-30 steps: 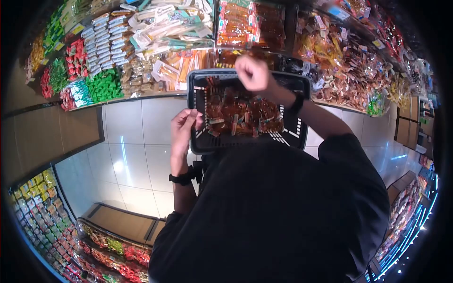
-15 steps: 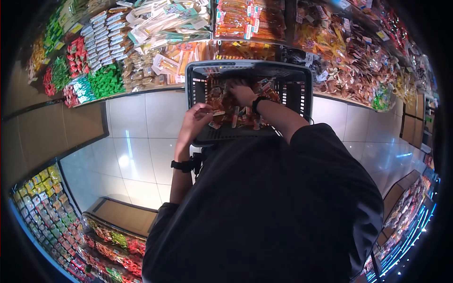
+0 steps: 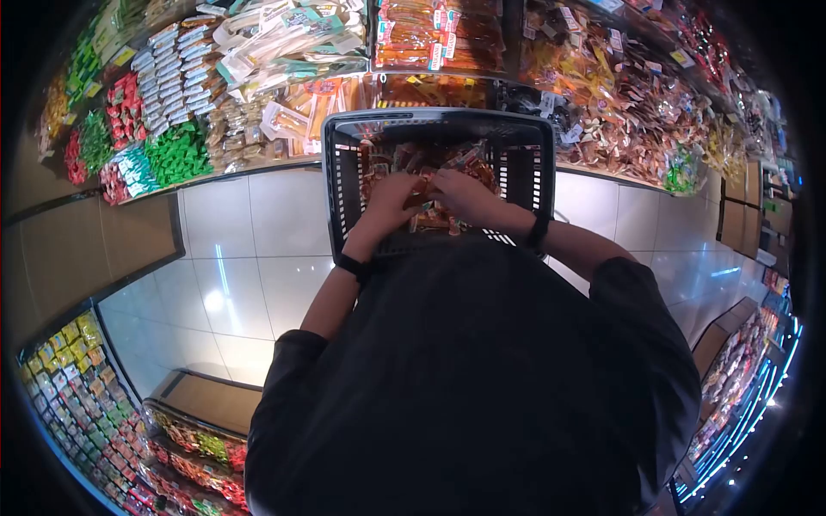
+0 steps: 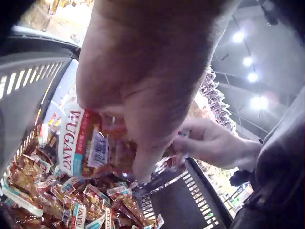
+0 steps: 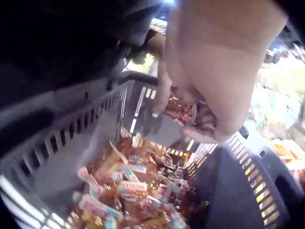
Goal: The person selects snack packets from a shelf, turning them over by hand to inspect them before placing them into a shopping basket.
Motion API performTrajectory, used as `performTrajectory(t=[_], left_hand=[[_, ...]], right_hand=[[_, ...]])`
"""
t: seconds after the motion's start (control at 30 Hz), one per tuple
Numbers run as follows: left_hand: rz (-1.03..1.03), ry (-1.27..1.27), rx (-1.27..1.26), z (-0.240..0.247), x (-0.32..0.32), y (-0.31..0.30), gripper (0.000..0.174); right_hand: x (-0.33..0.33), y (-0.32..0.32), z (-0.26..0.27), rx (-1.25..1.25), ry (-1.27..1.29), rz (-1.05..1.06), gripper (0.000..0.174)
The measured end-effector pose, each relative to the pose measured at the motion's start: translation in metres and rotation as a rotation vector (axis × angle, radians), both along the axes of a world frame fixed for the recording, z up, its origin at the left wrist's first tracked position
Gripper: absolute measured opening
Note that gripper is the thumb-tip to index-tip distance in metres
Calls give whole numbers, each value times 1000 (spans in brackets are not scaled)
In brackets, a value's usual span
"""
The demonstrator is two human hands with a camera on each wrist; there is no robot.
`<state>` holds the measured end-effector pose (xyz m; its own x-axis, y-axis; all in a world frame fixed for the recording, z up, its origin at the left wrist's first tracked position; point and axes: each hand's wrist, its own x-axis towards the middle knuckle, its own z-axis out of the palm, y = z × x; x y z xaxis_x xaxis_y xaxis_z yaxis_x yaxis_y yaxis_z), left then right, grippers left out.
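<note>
- The landmark is the black shopping basket (image 3: 439,114), slotted along its sides; both hands work inside its outline.
- The left hand (image 3: 389,202), over the basket's middle, has its grip curled round a clear packet (image 4: 76,143) with a red, white and teal label reading WUGANG.
- That packet is held above the basket's contents.
- The right hand (image 3: 469,199) is just beside the left one, also over the basket; its grip is narrow, fingers curled on red packaging (image 5: 186,114). I cannot tell whether this belongs to the same packet.
- A heap of similar small packets (image 4: 71,198) lies jumbled across the basket's bottom.
- Beyond the basket, a display shelf bears labelled packs of reddish-brown sticks (image 3: 439,34).
- Left of the basket, green-wrapped goods (image 3: 178,153) lie near the shelf's front edge; brown packets (image 3: 637,129) are to its right.
- The dark-clothed person (image 3: 482,370) is at the basket's near side.
</note>
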<state>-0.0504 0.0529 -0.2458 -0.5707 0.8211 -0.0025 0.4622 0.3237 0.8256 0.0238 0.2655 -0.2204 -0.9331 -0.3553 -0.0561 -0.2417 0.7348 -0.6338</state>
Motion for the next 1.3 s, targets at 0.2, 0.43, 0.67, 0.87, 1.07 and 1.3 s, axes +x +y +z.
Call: performTrajectory(t=[0.2,0.43,0.67,0.87,1.07,1.3], left_hand=[[180,-290,-153,46,7,-17,28],[432,-665,-17,57,19,-50,30],[442,-720,49,51,25,-50,24],[471,-891,168,83,19,-42,16],[514,-970,216,109,13,-40,14],[313,-705,426,175,26,-3,21]], right_hand=[[-31,17,-65,136,255,-303,29],[-37,19,-136,445,-13,-470,45],[-44,43,-132,399,-256,-292,43],[-38,50,-86,283,205,-177,27],[1,12,70,-456,129,-490,12],[18,3,171,-1374,-450,-581,14]])
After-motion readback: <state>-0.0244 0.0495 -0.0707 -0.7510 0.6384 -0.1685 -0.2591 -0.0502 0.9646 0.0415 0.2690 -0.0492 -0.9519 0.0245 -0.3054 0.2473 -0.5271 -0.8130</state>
